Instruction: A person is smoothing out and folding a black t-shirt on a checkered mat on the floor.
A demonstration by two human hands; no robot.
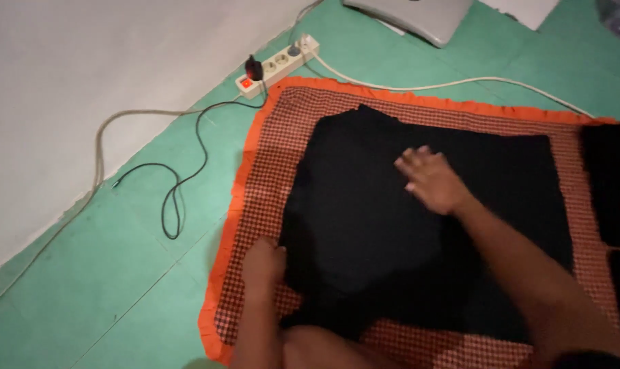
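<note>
A green floor (105,301) fills the room underfoot, meeting a pale wall (85,82) along the upper left. On the floor lies a checked mat (269,198) in red and dark squares, bordered by a ruffled orange trim. Spread over most of that mat is a black garment (364,225), lying flat, its upper edge near the mat's far border and its lower edge close to the near border; its left edge is uneven and leaves a strip of checks bare. More dark cloth (614,191) lies at the mat's right edge.

The person's right hand (429,181) lies palm down on the upper middle of the black garment, fingers spread slightly and blurred. The left hand (263,263) sits at the garment's left edge near the mat's near-left corner, fingers curled onto the cloth; whether they pinch it, I cannot tell.

Beyond the mat's far-left corner a white power strip (277,65) rests on the floor with a black plug in it, a thin black cable (180,184) looping leftward. A grey flat object (412,17) sits at the top edge.
</note>
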